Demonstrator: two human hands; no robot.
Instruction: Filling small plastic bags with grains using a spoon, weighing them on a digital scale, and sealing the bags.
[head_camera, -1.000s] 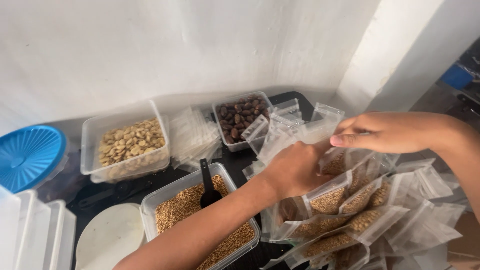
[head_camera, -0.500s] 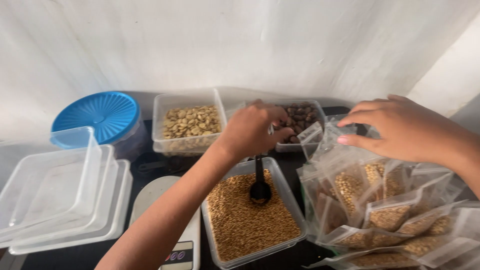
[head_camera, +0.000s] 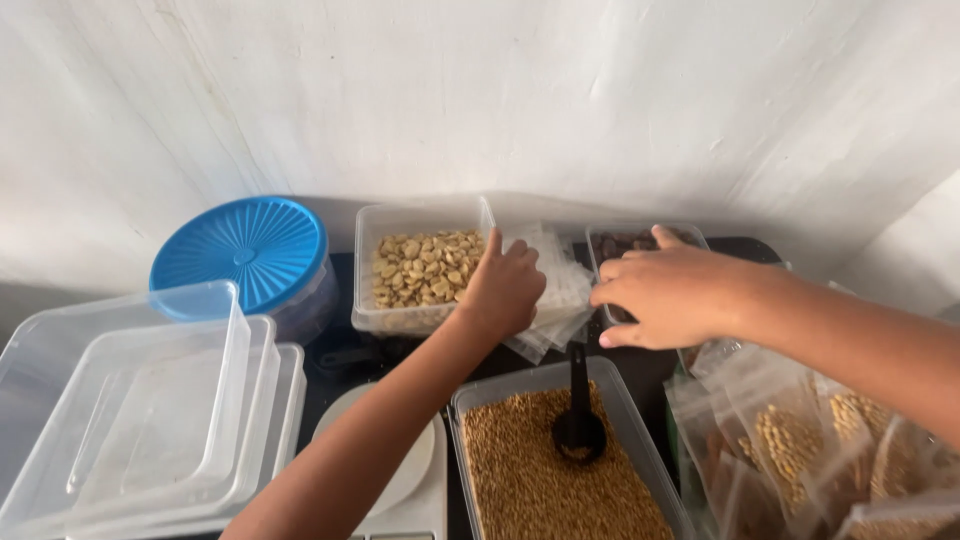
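— What do the hands touch, at the centre of the head view?

— The left hand (head_camera: 503, 287), fingers curled together, rests on the stack of empty clear plastic pouches (head_camera: 553, 288) between the clear tub of pale beans (head_camera: 418, 268) and the clear tub of dark brown beans (head_camera: 622, 243).

— And the right?

— The right hand (head_camera: 665, 295), fingers loosely spread, lies over the pouches' right edge. Whether it pinches one, I cannot tell.

— Lower centre?

— A black plastic scoop (head_camera: 579, 425) stands in the clear tub of golden grain (head_camera: 560, 470).

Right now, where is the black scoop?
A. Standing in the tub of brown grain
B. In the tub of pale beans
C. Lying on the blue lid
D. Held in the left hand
A: the black scoop stands bowl-down in the tub of brown grain, with neither hand touching it.
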